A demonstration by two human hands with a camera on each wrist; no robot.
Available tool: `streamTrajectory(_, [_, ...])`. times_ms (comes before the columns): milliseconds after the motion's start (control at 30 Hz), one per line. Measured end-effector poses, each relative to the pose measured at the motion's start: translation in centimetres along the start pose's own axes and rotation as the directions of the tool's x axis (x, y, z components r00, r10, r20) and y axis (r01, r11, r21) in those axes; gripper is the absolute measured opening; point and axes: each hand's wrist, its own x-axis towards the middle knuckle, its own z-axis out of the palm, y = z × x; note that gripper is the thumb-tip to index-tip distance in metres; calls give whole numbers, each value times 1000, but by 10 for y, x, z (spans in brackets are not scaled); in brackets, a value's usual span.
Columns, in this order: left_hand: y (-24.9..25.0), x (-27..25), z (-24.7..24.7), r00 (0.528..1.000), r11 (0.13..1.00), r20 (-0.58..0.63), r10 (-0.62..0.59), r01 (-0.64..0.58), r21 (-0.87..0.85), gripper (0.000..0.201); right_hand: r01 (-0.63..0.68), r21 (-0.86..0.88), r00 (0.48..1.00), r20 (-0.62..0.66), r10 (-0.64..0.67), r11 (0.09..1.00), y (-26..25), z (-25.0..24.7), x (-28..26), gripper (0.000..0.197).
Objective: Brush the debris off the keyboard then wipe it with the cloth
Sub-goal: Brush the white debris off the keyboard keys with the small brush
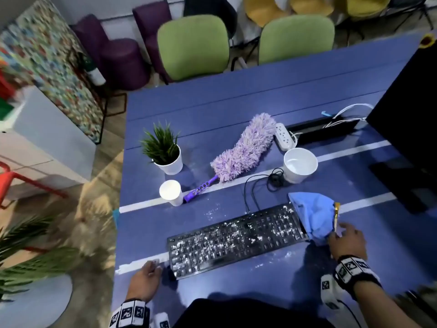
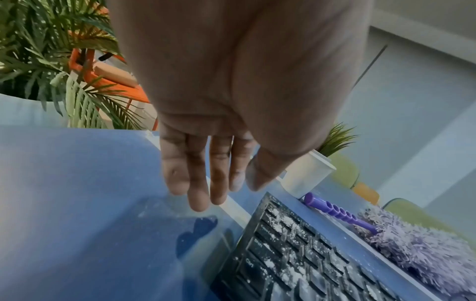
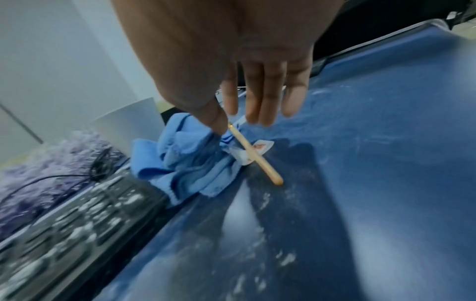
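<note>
A black keyboard (image 1: 236, 237) (image 2: 296, 254) (image 3: 77, 213) dusted with white debris lies on the blue table (image 1: 212, 110). A crumpled blue cloth (image 1: 312, 218) (image 3: 185, 163) covers its right end. A small wooden-handled brush (image 1: 336, 216) (image 3: 253, 154) lies along the cloth's right edge. My right hand (image 1: 343, 233) (image 3: 244, 116) hovers just over the brush handle with fingers straight, the thumb tip close to the handle's far end, holding nothing. My left hand (image 1: 153, 266) (image 2: 206, 193) is at the keyboard's left end, fingers straight and just above the table.
Behind the keyboard are a purple duster (image 1: 243, 150) (image 2: 412, 244), a paper cup (image 1: 171, 192), a potted plant (image 1: 165, 152), a white pot (image 1: 299, 164), a power strip (image 1: 283, 136) and the keyboard cable (image 1: 260, 183). A dark monitor (image 1: 406, 102) stands at the right. White powder is scattered on the table.
</note>
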Motion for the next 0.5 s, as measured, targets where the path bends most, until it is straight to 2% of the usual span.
streamTrajectory(100, [-3,11,4,999,1000,41,15,-15,-6,33,-30,-51,985,166,38,998,18,14,17,30])
streamTrajectory(167, [1,17,7,996,1000,84,14,-16,14,34,-61,-33,985,159,66,998,10,11,16,20])
streamTrajectory(267, [7,24,11,995,1000,94,-21,21,2,30,-88,17,982,170,84,996,-15,-5,2,21])
streamTrajectory(367, [-2,36,22,995,995,95,-43,51,-89,22,-125,44,976,185,115,991,-21,-6,-3,34])
streamTrajectory(433, [-12,49,32,993,989,100,-63,76,-125,20,-106,89,987,128,94,990,-29,-13,-11,52])
streamTrajectory(500, [-22,61,41,991,979,106,-86,103,-174,19,-43,179,998,63,32,983,-40,-24,-22,60])
